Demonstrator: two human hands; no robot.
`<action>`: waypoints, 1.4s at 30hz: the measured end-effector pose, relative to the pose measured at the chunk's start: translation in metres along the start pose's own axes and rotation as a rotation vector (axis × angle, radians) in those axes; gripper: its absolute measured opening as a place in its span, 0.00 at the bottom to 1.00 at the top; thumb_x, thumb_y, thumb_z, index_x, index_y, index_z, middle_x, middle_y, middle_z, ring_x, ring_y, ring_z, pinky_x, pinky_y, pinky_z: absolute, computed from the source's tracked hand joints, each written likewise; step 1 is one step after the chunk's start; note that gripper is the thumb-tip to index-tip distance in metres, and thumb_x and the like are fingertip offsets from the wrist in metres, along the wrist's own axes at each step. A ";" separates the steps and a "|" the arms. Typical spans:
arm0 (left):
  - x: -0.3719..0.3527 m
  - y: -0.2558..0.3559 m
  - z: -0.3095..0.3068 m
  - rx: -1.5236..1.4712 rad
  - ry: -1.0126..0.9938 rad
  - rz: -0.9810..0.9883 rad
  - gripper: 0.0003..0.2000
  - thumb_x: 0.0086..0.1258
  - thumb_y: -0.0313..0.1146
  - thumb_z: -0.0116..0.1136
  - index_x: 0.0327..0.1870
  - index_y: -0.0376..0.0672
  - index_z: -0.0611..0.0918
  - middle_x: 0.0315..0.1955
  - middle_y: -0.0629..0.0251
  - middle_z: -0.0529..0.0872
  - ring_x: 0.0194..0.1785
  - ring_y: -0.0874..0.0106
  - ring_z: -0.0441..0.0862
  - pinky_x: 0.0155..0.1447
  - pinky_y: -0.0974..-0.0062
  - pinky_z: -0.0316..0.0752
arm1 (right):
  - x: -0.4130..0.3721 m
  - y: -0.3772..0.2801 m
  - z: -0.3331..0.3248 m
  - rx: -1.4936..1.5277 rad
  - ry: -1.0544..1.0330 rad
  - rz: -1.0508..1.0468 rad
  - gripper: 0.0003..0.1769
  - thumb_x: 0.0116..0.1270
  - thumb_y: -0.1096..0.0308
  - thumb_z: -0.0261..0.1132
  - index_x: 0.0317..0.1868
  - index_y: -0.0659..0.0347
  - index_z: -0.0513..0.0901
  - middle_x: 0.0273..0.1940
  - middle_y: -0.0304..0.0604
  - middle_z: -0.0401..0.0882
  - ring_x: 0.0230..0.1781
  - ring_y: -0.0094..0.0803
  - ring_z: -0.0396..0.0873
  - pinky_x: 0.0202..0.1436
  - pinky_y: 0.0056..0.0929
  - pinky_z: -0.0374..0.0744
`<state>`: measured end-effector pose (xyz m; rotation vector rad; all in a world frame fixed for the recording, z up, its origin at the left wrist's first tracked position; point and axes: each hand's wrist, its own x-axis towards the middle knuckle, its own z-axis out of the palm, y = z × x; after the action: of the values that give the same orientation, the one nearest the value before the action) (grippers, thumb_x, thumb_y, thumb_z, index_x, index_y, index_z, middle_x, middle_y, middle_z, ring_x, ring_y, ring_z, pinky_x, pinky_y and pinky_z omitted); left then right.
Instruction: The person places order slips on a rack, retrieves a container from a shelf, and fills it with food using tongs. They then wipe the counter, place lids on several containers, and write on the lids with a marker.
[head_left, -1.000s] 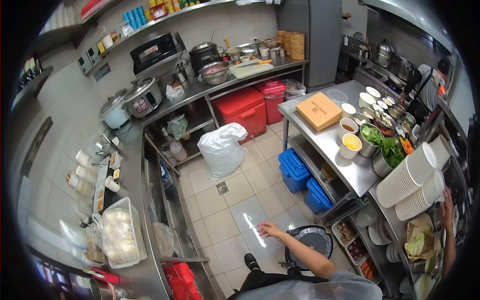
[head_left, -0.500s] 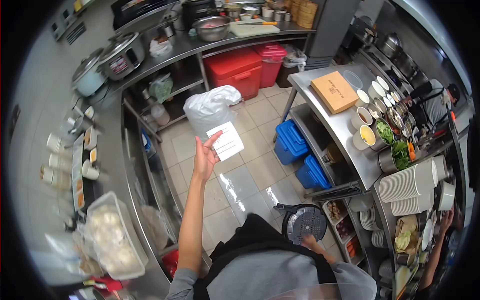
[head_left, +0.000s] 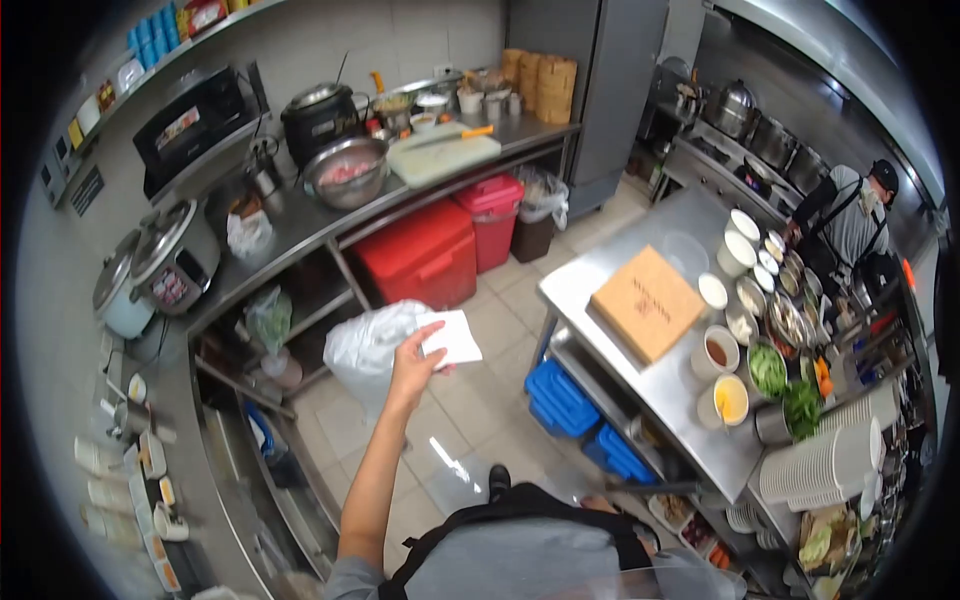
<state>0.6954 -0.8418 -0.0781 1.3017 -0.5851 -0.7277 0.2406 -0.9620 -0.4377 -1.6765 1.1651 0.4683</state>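
My left hand [head_left: 412,368] is stretched out over the floor, fingers closed on a white paper slip [head_left: 458,338]. Any writing on the slip is not readable from here. Behind the hand, a stuffed white plastic bag [head_left: 370,345] stands on the tiles. Only a small skin-coloured part of my right hand [head_left: 598,504] shows beside my apron, low in the view; its fingers are hidden.
A steel counter on the right bears a cardboard box [head_left: 650,303], sauce tubs and stacked bowls [head_left: 825,462]. Blue bins [head_left: 562,398] sit beneath. Along the back counter are a cutting board [head_left: 445,155] and a metal bowl [head_left: 345,172]. A co-worker [head_left: 850,215] stands near the stove.
The view has tilted up and moved forward, bringing the back counter and stove closer. The slip has turned in my left hand. The round black perforated object by my right hand has left the view.
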 end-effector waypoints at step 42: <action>1.033 0.420 -0.058 0.446 0.406 0.640 0.28 0.60 0.39 0.61 0.58 0.33 0.70 0.45 0.53 0.78 0.41 0.70 0.81 0.34 0.76 0.80 | 0.317 -1.286 -0.743 0.287 -0.064 -1.468 0.21 0.70 0.59 0.50 0.57 0.65 0.66 0.40 0.46 0.79 0.34 0.26 0.77 0.40 0.24 0.75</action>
<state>1.4719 -1.5452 0.3087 1.4980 -0.7967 0.2082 1.3362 -1.7194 0.2923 -1.7582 -0.2292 -0.5432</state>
